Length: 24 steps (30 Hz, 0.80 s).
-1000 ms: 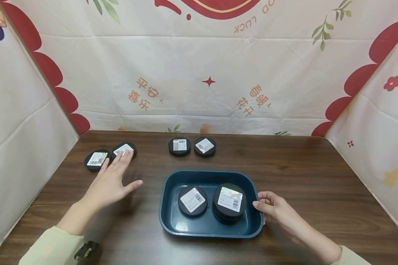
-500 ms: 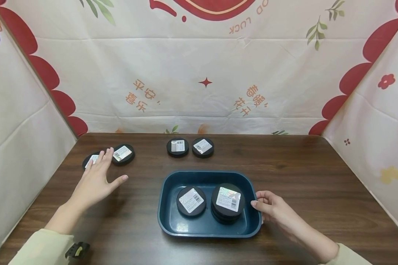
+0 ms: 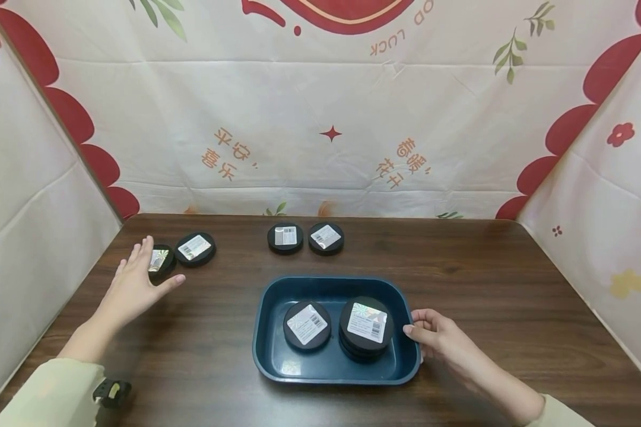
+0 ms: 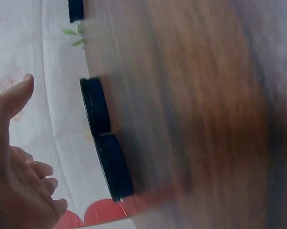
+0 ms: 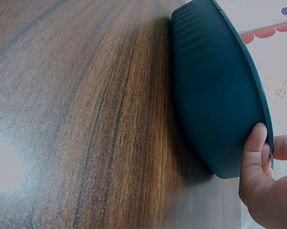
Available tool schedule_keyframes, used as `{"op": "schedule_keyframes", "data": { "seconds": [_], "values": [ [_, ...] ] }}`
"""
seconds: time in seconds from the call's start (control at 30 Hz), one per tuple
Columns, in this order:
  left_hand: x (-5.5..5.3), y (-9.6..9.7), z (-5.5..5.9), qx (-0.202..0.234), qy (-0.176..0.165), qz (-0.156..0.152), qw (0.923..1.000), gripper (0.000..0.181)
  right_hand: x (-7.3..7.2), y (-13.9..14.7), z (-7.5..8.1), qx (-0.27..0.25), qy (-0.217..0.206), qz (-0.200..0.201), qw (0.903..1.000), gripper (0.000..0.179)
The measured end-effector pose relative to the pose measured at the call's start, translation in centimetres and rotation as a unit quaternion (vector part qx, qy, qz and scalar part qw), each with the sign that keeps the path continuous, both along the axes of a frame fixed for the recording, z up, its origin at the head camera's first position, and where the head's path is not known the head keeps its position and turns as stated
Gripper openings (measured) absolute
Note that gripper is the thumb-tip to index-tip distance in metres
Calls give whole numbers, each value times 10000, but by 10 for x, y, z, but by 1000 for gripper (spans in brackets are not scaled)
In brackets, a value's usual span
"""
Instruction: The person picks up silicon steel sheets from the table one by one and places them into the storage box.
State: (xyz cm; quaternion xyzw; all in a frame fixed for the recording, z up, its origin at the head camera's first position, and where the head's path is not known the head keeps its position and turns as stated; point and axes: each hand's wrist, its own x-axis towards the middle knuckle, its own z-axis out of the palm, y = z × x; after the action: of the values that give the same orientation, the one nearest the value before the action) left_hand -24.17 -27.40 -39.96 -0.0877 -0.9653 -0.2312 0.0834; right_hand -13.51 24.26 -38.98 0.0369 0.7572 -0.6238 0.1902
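Observation:
My left hand (image 3: pixel 133 290) is held over the far left of the table with its fingers straight and thumb spread. It partly covers one flat round black container (image 3: pixel 162 267) with a white label. Close to its right lies a matching container (image 3: pixel 194 249); the left wrist view shows both edge-on, the nearer one (image 4: pixel 116 167) apart from the fingers. At the right end of a dark blue tray (image 3: pixel 320 367), my right hand (image 3: pixel 443 338) pinches the rim between thumb and fingers. Inside the tray sit a single black container (image 3: pixel 307 325) and a stack of them (image 3: pixel 365 326).
Two more black labelled containers (image 3: pixel 285 238) (image 3: pixel 326 238) stand side by side behind the tray, near the back edge. The brown wooden table (image 3: pixel 486 279) is bounded by a printed white cloth (image 3: pixel 299 89) at the back and both sides.
My left hand has moved left and slightly toward me, uncovering the right one of the two left containers. The right hand stays at the tray rim.

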Motion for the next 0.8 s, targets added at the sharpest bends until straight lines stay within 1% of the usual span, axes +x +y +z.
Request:
{"op": "schedule_keyframes", "data": {
  "seconds": [0.17,0.23,0.43,0.67,0.8],
  "values": [
    [-5,-8,-4,-16,96,1,10000,101,0,1,-1,-22,21,6,10000,47],
    [-7,-11,-5,-41,66,38,10000,103,0,1,-1,-19,20,10,10000,47],
    [-14,-19,-7,-77,-254,241,9994,109,0,0,-1,-30,-10,12,10000,48],
    [-21,-22,-7,-31,-515,326,9981,112,1,0,-1,-25,-3,-37,10000,48],
    [-24,-24,-10,24,-727,406,9965,113,1,0,-1,-30,15,-55,10000,48]
  ]
}}
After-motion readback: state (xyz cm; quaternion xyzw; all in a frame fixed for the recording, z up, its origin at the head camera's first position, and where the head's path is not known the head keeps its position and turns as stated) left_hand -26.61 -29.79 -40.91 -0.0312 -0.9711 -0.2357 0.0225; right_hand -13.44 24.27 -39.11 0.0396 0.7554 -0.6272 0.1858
